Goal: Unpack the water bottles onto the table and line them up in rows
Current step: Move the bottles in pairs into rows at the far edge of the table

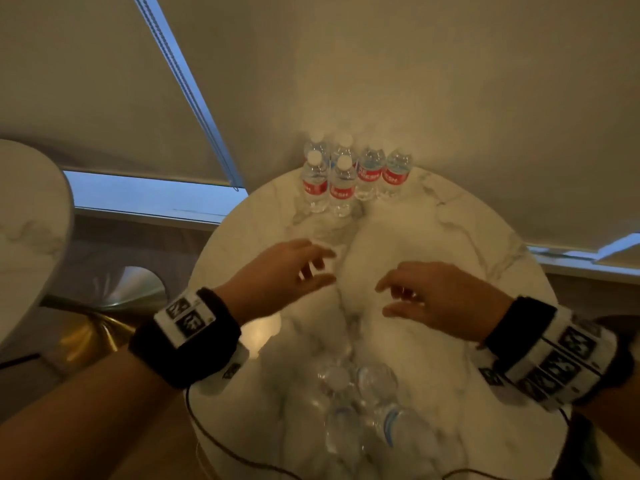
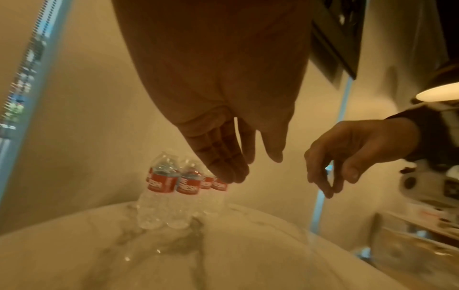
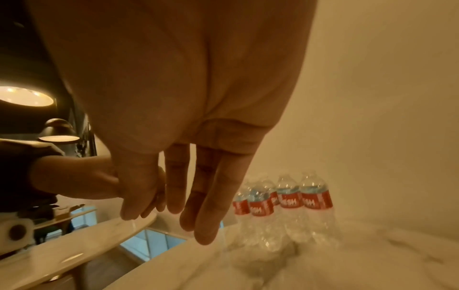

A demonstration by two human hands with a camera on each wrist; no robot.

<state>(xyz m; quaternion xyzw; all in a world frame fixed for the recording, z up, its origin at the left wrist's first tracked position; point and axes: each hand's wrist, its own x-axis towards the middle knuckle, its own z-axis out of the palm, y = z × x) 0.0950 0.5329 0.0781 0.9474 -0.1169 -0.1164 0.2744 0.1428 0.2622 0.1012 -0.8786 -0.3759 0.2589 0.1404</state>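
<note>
Several clear water bottles (image 1: 349, 174) with red labels and white caps stand in two short rows at the far edge of the round marble table (image 1: 485, 237). The same bottles (image 2: 174, 188) (image 3: 288, 204) show in both wrist views. Near the front edge lies a blurred clump of more bottles in clear plastic wrap (image 1: 363, 403). My left hand (image 1: 304, 268) hovers over the table's middle, fingers relaxed and empty. My right hand (image 1: 408, 296) hovers beside it, fingers loosely spread, holding nothing. Both hands (image 2: 238, 160) (image 3: 188, 206) sit short of the standing bottles.
A second marble table (image 1: 31, 220) juts in at the left, with a gold base (image 1: 93, 327) below. Window blinds (image 1: 104, 98) hang behind. Black cables (image 1: 214, 441) run from my wrists across the front edge. Lit lamps (image 3: 22, 96) glow to the side.
</note>
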